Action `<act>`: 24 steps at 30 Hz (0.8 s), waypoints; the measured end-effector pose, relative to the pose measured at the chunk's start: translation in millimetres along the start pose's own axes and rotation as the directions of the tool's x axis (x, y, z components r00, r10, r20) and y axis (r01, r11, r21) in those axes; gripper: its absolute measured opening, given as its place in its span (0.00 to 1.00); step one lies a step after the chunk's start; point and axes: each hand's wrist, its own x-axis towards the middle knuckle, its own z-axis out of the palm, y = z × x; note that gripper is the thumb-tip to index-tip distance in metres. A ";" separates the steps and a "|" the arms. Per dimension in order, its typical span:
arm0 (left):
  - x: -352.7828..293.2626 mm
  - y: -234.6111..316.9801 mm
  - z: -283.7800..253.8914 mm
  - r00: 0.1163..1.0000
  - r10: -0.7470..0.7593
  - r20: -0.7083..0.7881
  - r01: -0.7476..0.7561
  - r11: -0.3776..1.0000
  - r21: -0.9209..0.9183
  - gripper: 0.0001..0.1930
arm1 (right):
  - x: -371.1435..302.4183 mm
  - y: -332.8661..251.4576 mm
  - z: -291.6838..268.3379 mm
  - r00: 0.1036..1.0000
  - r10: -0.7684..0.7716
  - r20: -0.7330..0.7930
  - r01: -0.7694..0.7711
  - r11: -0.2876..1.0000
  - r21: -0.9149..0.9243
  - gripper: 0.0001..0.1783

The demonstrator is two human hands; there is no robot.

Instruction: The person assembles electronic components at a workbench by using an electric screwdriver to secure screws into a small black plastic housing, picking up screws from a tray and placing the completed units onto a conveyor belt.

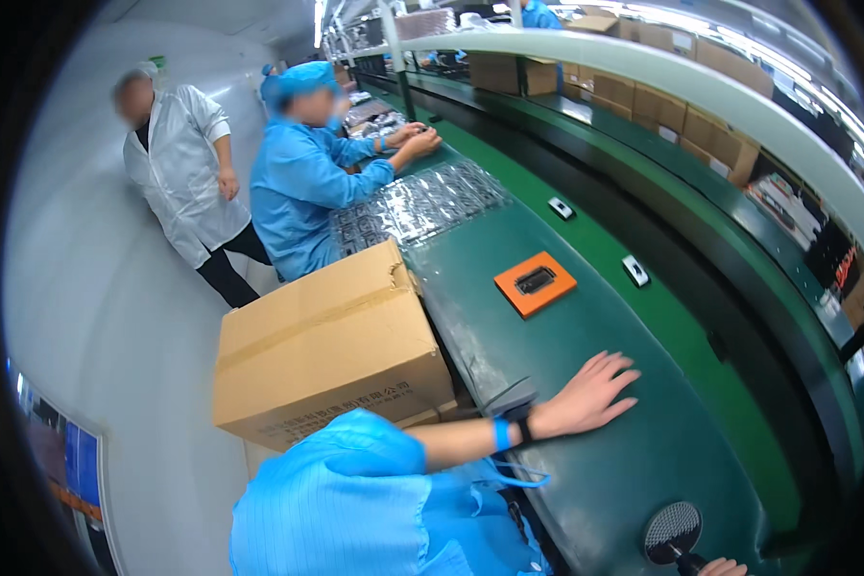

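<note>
My left hand (586,398) lies flat on the green work surface (586,490), fingers spread, with nothing in it. A blue band (501,434) and a black band circle that wrist. At the lower right edge, only the fingers of my right hand (722,568) show, curled by a black screwdriver-like tool (686,557). The tool's thin tip reaches over a round dark dish (672,526) with a grey dotted face. Beyond my left hand sits an orange fixture (547,300) with a black rectangular part (534,279) in its middle.
A cardboard box (326,336) stands left of the bench. Clear plastic trays of parts (432,202) lie farther along. Two small white-and-black devices (635,271) rest on the green belt at right. A seated co-worker in blue (302,182) and a standing person in white (182,163) are beyond.
</note>
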 end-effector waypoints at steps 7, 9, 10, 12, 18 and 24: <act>-108.4 -1.2 -75.6 0.978 -0.207 -0.028 0.206 0.978 -0.016 0.17 | -13.3 21.1 44.7 0.961 0.250 0.117 -0.257 0.965 0.052 0.02; -114.2 -3.1 -79.0 0.974 -0.225 -0.018 0.224 0.974 -0.023 0.17 | -17.2 26.8 62.8 0.956 0.262 0.135 -0.271 0.961 0.060 0.01; -117.3 -4.1 -78.1 0.978 -0.206 -0.024 0.206 0.979 -0.014 0.17 | -21.2 27.2 70.1 0.938 0.299 0.174 -0.307 0.951 0.024 0.01; -120.4 -3.6 -83.1 0.980 -0.197 -0.015 0.197 0.980 -0.016 0.18 | -32.4 27.7 80.6 0.915 0.353 0.197 -0.355 0.935 -0.025 0.04; -143.0 -6.4 -104.6 0.990 -0.127 0.059 0.131 0.990 -0.056 0.18 | -65.0 33.6 99.9 0.891 0.410 0.192 -0.382 0.909 -0.170 0.06; -155.4 -28.7 -98.7 0.995 0.047 0.090 -0.045 0.999 -0.018 0.18 | -121.1 58.0 112.5 0.896 0.439 0.061 -0.408 0.871 -0.275 0.08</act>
